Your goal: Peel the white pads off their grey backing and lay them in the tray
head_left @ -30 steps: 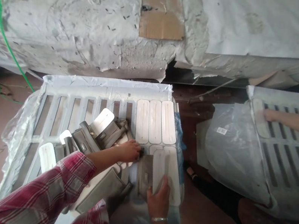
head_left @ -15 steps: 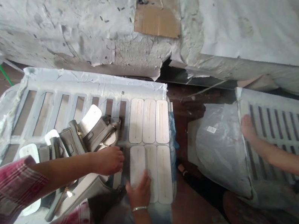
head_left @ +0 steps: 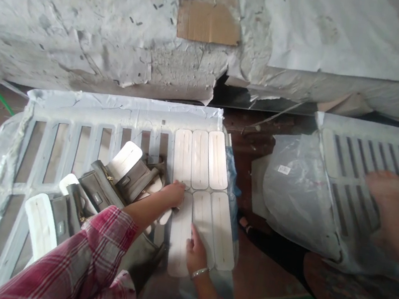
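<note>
Lying on a slatted rack (head_left: 44,154), six white panels (head_left: 200,162) made two rows, grey bags (head_left: 97,194) heaped left of them. At the near row's leftmost panel (head_left: 179,240), the left hand (head_left: 173,195) curled by the far end, the right hand (head_left: 197,255) half-open along the right edge; I couldn't tell whether either gripped it.

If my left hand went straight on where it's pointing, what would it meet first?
Likely the near end of the back row's leftmost white panel; your left hand looks close to it, but depth is unclear.
</note>
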Demonstrator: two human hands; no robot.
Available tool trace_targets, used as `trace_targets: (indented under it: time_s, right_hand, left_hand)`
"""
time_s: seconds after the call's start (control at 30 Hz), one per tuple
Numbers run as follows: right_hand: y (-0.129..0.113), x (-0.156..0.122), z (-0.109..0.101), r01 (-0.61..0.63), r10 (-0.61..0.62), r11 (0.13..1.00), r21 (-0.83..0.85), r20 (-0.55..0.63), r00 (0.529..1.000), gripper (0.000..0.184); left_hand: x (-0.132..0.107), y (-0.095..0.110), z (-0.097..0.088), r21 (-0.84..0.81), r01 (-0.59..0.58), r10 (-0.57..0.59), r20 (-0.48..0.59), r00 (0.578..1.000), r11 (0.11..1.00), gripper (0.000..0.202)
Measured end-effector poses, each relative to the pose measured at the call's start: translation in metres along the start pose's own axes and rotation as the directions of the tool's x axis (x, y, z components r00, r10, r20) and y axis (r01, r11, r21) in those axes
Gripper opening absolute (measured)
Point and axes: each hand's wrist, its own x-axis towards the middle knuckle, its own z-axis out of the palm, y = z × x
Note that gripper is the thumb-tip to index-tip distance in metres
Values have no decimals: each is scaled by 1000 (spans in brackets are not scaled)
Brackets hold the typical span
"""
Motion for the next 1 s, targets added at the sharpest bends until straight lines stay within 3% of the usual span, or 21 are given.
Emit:
trace_targets:
  time_s: [0.13, 0.3, 0.4, 0.53, 0.73, 1.0]
  right_hand:
    - [-8, 1, -3, -57, 56, 998, 27, 49, 997, 52]
    - [-35, 1, -9, -163, 199, 933, -320, 86, 976, 51]
    - [-43, 5, -18, -172, 242, 884, -435, 109, 964, 50]
    - [-42, 15, -29, -189, 246, 878, -440, 75, 966, 45]
    - [-39, 25, -33, -148, 229, 881, -450, 132, 964, 18]
    - [-45, 29, -35, -138, 274, 859, -494, 216, 937, 17]
  left_hand:
    - [12, -3, 10, -10, 35, -35, -34, 999, 999, 40]
    - [28, -10, 20, 4, 75, -75, -48, 996, 997, 34]
    - [33, -11, 22, 4, 84, -84, -48, 995, 996, 30]
    - [35, -9, 19, 3, 86, -85, -68, 994, 996, 30]
    - [40, -9, 15, 5, 104, -104, -52, 993, 995, 28]
    - [39, -7, 20, -44, 131, -133, -48, 990, 990, 27]
